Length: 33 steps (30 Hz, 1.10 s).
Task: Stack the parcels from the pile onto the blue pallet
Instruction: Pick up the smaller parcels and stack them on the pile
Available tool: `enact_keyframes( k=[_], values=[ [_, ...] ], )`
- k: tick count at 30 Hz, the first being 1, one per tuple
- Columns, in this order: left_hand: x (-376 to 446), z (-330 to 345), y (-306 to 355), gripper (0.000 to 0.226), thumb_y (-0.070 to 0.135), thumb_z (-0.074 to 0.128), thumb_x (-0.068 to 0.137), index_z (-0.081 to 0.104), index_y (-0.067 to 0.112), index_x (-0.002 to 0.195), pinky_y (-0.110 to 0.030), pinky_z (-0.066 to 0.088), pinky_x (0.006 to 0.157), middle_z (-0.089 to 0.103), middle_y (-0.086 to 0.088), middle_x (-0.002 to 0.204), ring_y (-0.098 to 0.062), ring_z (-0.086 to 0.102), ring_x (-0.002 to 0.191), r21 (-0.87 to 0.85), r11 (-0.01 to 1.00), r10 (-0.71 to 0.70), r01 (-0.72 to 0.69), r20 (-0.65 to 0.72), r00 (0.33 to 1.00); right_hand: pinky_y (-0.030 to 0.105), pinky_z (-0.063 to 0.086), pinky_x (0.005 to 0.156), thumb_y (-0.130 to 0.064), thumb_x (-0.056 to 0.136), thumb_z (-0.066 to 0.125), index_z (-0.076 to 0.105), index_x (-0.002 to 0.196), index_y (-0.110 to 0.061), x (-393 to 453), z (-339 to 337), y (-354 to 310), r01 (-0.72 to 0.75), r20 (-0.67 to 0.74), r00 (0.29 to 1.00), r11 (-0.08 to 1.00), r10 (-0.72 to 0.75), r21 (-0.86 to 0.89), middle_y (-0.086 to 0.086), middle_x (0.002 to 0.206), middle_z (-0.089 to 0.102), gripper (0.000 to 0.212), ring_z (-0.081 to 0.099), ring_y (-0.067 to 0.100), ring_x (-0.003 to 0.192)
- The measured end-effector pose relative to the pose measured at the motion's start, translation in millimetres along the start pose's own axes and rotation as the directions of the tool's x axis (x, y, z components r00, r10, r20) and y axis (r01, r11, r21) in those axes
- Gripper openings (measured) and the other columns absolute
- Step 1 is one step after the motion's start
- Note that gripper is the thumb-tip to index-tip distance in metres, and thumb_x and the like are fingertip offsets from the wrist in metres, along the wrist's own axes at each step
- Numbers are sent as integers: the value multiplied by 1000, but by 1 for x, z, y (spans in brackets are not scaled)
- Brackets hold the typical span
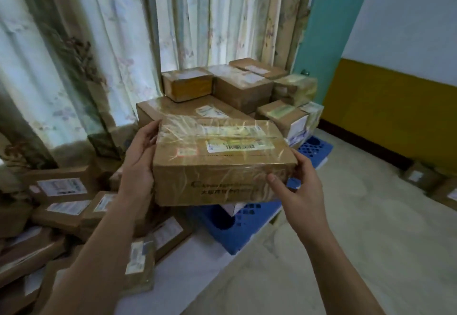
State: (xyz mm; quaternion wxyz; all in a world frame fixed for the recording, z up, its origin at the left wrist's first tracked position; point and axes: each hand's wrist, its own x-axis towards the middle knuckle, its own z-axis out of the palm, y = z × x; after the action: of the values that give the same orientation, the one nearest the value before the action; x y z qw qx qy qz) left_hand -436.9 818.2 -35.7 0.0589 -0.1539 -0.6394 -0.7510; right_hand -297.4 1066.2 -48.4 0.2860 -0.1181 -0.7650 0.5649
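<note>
I hold a flat brown cardboard parcel (pixel 220 161), wrapped in clear tape with a barcode label on top, in mid-air above the blue pallet (pixel 244 228). My left hand (pixel 141 158) grips its left side, fingers curled over the far edge. My right hand (pixel 296 191) grips the near right corner, thumb on the front face. Several stacked parcels (pixel 237 87) stand on the far part of the pallet, behind the held one. The pile of loose parcels (pixel 64 206) lies on the floor at the lower left.
Patterned curtains (pixel 99 42) hang behind the pallet and the pile. A teal door frame (pixel 329 30) and a yellow-and-white wall (pixel 395 107) close the right side. More boxes (pixel 425 178) sit by that wall. Pale floor (pixel 346 240) lies to the right of the pallet.
</note>
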Motion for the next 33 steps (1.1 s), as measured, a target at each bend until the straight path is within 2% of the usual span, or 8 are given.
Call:
enact_keyframes(
  k=[2, 6, 9, 13, 18, 23, 27, 33],
  values=[
    [33, 20, -3, 36, 9, 37, 107, 62, 28, 125, -28, 56, 91, 74, 14, 112, -11, 68, 110, 35, 999, 12, -10, -67, 998, 7, 51, 73, -13, 92, 74, 49, 142, -26, 40, -2, 5, 14, 2, 1000, 1000, -14, -17, -18, 124, 61, 57, 58, -13, 107],
    [96, 40, -21, 36, 25, 46, 102, 65, 23, 132, -50, 49, 106, 69, 1, 127, -21, 63, 120, 131, 991, 23, -4, -141, 990, 16, 55, 79, -22, 92, 76, 50, 142, -32, 123, 5, 25, 22, 33, 999, 997, -20, -70, -16, 126, 62, 58, 59, -2, 112],
    [137, 41, -37, 36, 26, 46, 103, 65, 26, 133, -52, 47, 108, 68, 0, 129, -21, 63, 122, 155, 988, 30, 4, -220, 975, 17, 56, 82, -24, 90, 78, 55, 142, -27, 193, 25, 35, 57, 132, 990, 993, -43, -106, -18, 120, 65, 57, 61, -4, 107],
    [194, 43, -71, 38, 29, 45, 104, 62, 29, 138, -50, 46, 111, 66, 1, 135, -18, 61, 126, 233, 972, 52, 19, -297, 954, 39, 55, 100, -28, 88, 80, 51, 146, -27, 292, 60, 54, 139, 231, 969, 970, -92, -198, -7, 129, 66, 64, 62, 10, 118],
    [251, 50, -110, 36, 41, 44, 102, 58, 52, 134, -50, 44, 112, 61, 4, 139, -17, 57, 131, 290, 952, 11, 100, -356, 934, 46, 49, 109, -32, 90, 78, 45, 152, -20, 395, 101, 78, 274, 340, 930, 882, -141, -384, 3, 139, 61, 71, 57, 23, 128],
    [297, 55, -131, 39, 31, 39, 108, 55, 37, 143, -51, 44, 112, 60, 2, 141, -18, 57, 131, 287, 945, -11, 156, -450, 893, 45, 39, 111, -42, 93, 72, 42, 154, -17, 457, 135, 95, 385, 416, 892, 783, -178, -489, 8, 141, 57, 73, 43, 29, 134],
    [314, 56, -140, 37, 18, 35, 110, 59, 19, 138, -47, 47, 110, 67, -1, 128, -16, 63, 119, 238, 952, -26, 191, -560, 828, 52, 41, 110, -43, 91, 73, 43, 152, -21, 475, 147, 102, 413, 466, 865, 793, -188, -447, 5, 135, 59, 71, 42, 29, 131],
    [317, 55, -149, 36, 22, 36, 110, 64, 17, 132, -45, 52, 100, 70, -8, 122, -24, 66, 115, 222, 949, -64, 223, -556, 829, 48, 33, 110, -42, 92, 70, 46, 148, -25, 478, 152, 111, 448, 499, 843, 774, -200, -447, 0, 139, 58, 63, 39, 26, 134]
  ],
)
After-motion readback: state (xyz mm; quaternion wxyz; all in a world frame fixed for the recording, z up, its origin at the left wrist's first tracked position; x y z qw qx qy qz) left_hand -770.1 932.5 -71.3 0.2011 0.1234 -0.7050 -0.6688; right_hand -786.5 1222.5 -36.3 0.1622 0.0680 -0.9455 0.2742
